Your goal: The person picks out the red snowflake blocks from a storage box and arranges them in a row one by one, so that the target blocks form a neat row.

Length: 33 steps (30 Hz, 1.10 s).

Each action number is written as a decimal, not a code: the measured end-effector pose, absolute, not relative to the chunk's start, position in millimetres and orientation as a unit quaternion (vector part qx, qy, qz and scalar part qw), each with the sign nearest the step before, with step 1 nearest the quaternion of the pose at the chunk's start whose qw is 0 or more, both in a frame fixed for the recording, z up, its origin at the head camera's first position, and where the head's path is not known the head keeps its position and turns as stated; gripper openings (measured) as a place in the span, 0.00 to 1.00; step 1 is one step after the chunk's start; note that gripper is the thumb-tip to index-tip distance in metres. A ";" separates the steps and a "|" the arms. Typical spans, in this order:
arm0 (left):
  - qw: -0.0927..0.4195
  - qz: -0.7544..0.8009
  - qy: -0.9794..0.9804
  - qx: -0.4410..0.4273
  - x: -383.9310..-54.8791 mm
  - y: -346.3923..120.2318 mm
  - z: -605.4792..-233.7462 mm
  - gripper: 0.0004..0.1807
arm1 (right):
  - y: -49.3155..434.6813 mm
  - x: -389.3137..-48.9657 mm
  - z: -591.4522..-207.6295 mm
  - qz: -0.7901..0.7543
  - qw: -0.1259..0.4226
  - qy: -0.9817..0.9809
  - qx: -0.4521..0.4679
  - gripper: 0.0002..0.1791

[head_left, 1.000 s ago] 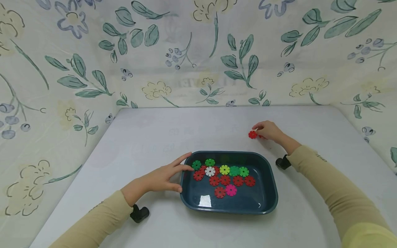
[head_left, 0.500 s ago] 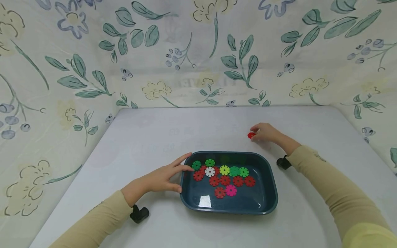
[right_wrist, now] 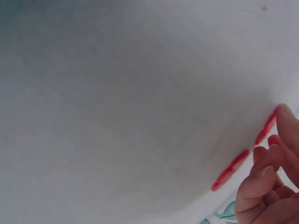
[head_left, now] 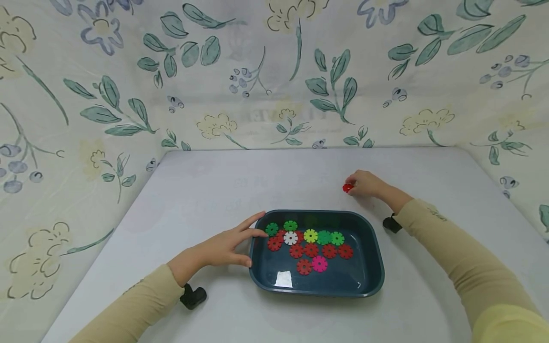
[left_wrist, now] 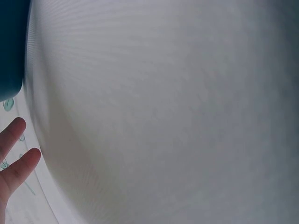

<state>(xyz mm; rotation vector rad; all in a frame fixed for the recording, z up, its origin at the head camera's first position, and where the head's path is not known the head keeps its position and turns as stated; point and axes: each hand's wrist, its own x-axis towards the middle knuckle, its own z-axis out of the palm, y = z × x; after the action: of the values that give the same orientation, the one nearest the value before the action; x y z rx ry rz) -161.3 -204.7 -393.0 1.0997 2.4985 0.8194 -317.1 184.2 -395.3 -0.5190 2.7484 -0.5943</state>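
My right hand is at the table's far right, fingers curled over a red notched plastic disc. In the right wrist view two red discs lie in line on the table. Thumb and fingertip pinch the edges of the upper disc; the lower disc lies just beyond the fingers. My left hand rests at the left end of a dark blue tray, fingers spread and nearly straight, one fingertip over the rim. Inside are several notched discs: red, green, one white disc, one yellow disc and one pink disc.
The tray stands on a white table. Behind and beside the table hangs a flower-patterned cloth. A black wrist camera shows under each sleeve, the left camera near the tray's left and the right camera near its right corner.
My right hand has shifted slightly left and closed over the red discs; the second one is now hidden from the head view. My left hand and the tray have stayed put.
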 end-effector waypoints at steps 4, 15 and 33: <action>0.145 0.286 0.866 0.383 -161.0 -204.7 -393.1 0.34 | 181.3 -310.9 -381.4 -0.224 0.135 0.947 -0.185 0.21; 0.144 0.287 0.867 0.381 -160.8 -204.9 -392.0 0.34 | 139.6 -264.4 -321.7 -0.263 0.107 0.919 -0.275 0.20; 0.145 0.284 0.866 0.385 -161.3 -205.4 -393.1 0.34 | 80.8 -206.8 -331.7 -0.222 0.207 0.858 -0.414 0.21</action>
<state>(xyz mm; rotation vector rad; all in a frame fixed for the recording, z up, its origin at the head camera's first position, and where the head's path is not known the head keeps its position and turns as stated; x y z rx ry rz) -161.3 -205.4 -393.1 1.1102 2.4936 0.8186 -206.8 80.8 -331.7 -1.1536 2.3893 -0.6178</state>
